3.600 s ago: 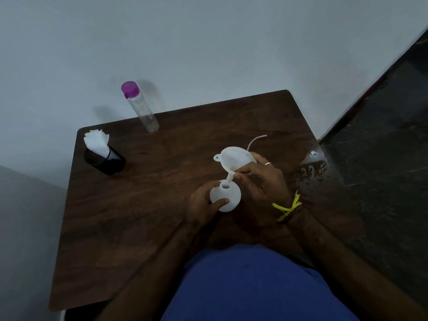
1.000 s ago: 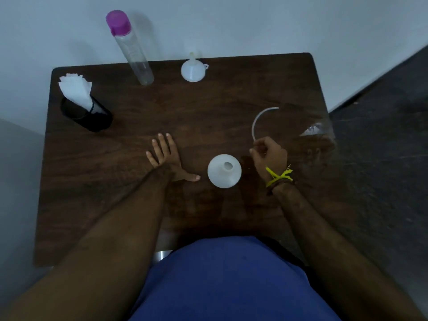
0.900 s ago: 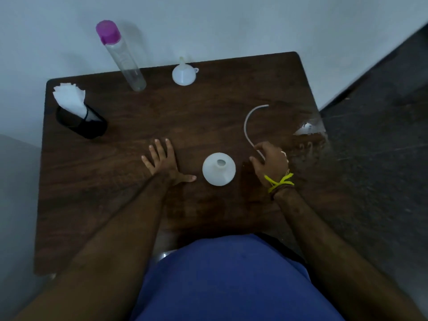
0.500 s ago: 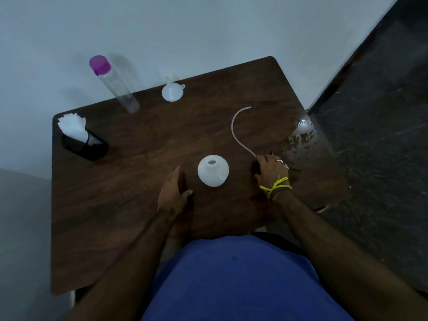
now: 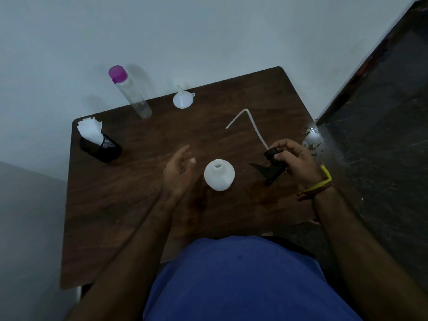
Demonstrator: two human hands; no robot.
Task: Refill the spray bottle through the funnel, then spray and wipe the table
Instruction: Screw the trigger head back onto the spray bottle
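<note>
The white spray bottle [image 5: 219, 174] stands uncapped and upright in the middle of the dark wooden table [image 5: 129, 205]. My right hand [image 5: 293, 162] holds the black spray head [image 5: 269, 166] just right of the bottle, lifted off the table, with its white dip tube [image 5: 251, 125] bent and sticking out toward the back. Left of the bottle my left hand [image 5: 179, 172] hovers open, fingers apart, not touching it. The white funnel [image 5: 183, 100] rests mouth-down near the table's far edge.
A tall clear bottle with a purple cap [image 5: 129, 91] stands at the back left. A black mesh holder with white tissues [image 5: 98, 141] sits at the left edge. A wet shiny patch [image 5: 311, 139] lies at the right edge, beside dark floor.
My right hand has picked the spray head up off the table, its tube swinging up. My left hand has lifted from the table and turned on edge beside the bottle.
</note>
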